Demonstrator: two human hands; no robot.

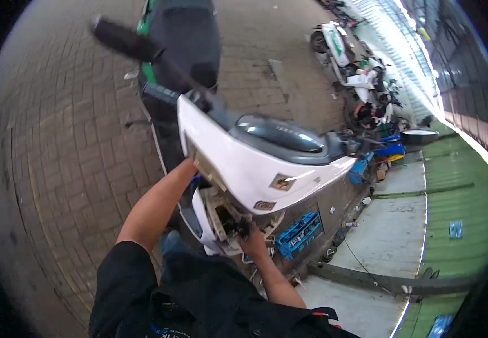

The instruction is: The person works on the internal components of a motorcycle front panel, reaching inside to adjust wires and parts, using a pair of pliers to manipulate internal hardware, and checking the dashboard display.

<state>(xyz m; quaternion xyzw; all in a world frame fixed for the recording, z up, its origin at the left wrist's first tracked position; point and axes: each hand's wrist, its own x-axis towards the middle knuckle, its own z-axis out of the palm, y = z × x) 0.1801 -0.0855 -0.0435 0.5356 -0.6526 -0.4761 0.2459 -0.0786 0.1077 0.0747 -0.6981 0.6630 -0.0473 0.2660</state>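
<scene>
A white scooter (227, 155) stands before me, its front cover parted from the lower body. Through the gap show a pale inner frame (217, 217) and dark parts (238, 226) that look like wiring or a fitting. My left hand (190, 167) reaches in behind the left edge of the white cover, which hides its fingers. At the front opening, my right hand (253, 242) has its fingers bent against the dark parts. What they grip is too small to make out. Above the cover sit the dark display (280, 135) and a blurred black handlebar grip (125, 40).
A blue toolbox (299, 235) with tools lies on the ground right of the scooter. Another blue box (361, 169) stands farther off by the wall. Several scooters and parts (362, 79) crowd the far right. A green and white metal wall (452, 180) runs along the right.
</scene>
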